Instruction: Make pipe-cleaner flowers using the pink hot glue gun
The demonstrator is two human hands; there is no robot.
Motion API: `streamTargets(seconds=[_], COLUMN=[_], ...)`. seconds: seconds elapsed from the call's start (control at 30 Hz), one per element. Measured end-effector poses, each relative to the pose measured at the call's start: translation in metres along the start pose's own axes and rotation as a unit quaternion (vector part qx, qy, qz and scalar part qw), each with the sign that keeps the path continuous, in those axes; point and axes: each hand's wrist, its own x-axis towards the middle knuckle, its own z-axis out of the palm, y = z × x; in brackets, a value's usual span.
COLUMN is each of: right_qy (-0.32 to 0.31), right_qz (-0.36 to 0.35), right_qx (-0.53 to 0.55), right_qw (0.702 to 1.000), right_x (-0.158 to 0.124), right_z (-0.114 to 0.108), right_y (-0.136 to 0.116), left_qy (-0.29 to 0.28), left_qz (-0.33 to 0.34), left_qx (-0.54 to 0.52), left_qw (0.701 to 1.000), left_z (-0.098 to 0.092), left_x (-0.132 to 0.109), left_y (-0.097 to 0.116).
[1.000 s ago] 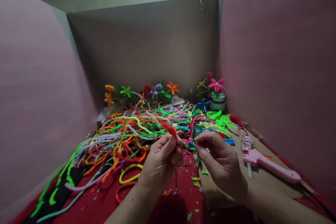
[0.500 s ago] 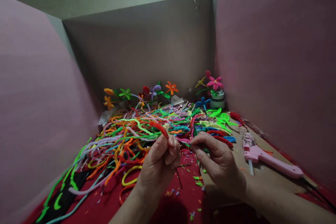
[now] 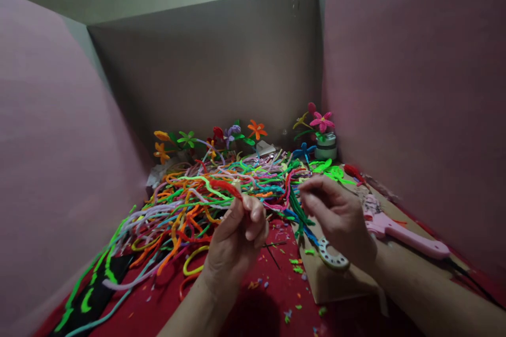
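Observation:
My left hand (image 3: 237, 237) is closed in a pinch on a short red pipe cleaner piece (image 3: 223, 187), held up over the red table top. My right hand (image 3: 336, 210) hovers to the right of it, apart from the red piece, with thumb and fingers curled together; I cannot make out anything in them. Both hands are just in front of a big tangled pile of coloured pipe cleaners (image 3: 197, 195). A dark green stem (image 3: 298, 213) lies between the hands.
A pink glue gun (image 3: 399, 234) lies on a cardboard sheet (image 3: 336, 284) at the right, beside a pale curved object (image 3: 332, 259). Finished pipe cleaner flowers (image 3: 221, 136) and a potted pink flower (image 3: 324, 134) stand at the back. Pink boards and a cardboard back wall (image 3: 205, 63) enclose the space.
My right hand has let go near the red piece and moved right and up. My left hand has drifted slightly left with the red piece. The pale curved object is now uncovered.

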Motion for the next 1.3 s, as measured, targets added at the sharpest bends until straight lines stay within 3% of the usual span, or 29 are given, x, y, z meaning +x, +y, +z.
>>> streamTargets(seconds=[0.1, 0.17, 0.23, 0.3, 0.33, 0.4, 0.5, 0.6, 0.77, 0.87, 0.93, 0.97, 1.07, 1.3], right_qy=[0.043, -0.02, -0.137, -0.247, -0.267, -0.283, -0.283, -0.262, -0.19, -0.136, -0.069, -0.044, 0.004, 0.059], right_qz=[0.058, 0.073, 0.1, 0.113, 0.117, 0.123, 0.124, 0.109, 0.018, -0.066, -0.161, -0.189, -0.228, -0.24], right_qx=[-0.048, -0.157, -0.315, -0.485, -0.522, -0.558, -0.578, -0.58, -0.541, -0.463, -0.311, -0.255, -0.196, -0.24], right_qw=[0.996, 0.985, 0.934, 0.831, 0.802, 0.77, 0.755, 0.763, 0.819, 0.873, 0.934, 0.947, 0.954, 0.939], right_x=[0.028, 0.046, 0.058, 0.062, 0.062, 0.058, 0.05, 0.048, 0.048, 0.039, 0.029, 0.024, 0.009, -0.008], right_z=[-0.023, -0.04, -0.056, -0.065, -0.068, -0.068, -0.064, -0.06, -0.055, -0.046, -0.038, -0.033, -0.019, -0.004], right_y=[-0.004, -0.003, 0.002, 0.012, 0.018, 0.032, 0.049, 0.056, 0.04, 0.021, 0.008, 0.002, -0.014, -0.015], left_qy=[0.005, 0.008, 0.016, 0.024, 0.027, 0.035, 0.041, 0.047, 0.07, 0.079, 0.087, 0.092, 0.101, -0.007], left_qz=[0.004, 0.005, 0.005, 0.003, 0.001, -0.002, -0.003, -0.002, -0.021, -0.032, -0.041, -0.048, -0.081, -0.12], left_qx=[-0.007, -0.009, -0.007, -0.005, -0.004, -0.004, -0.002, 0.004, 0.004, 0.001, 0.0, 0.003, 0.012, 0.009], left_qw=[1.0, 1.0, 1.0, 1.0, 1.0, 0.999, 0.999, 0.999, 0.997, 0.996, 0.995, 0.995, 0.992, 0.993], left_z=[-0.003, -0.004, -0.005, -0.007, -0.007, -0.009, -0.013, -0.016, -0.016, -0.013, -0.011, -0.009, -0.004, 0.008], left_x=[0.002, 0.003, 0.005, 0.007, 0.008, 0.009, 0.011, 0.012, 0.013, 0.012, 0.009, 0.008, 0.003, -0.008], left_y=[0.005, 0.008, 0.01, 0.01, 0.01, 0.009, 0.008, 0.007, 0.006, 0.001, -0.003, -0.006, -0.016, -0.027])
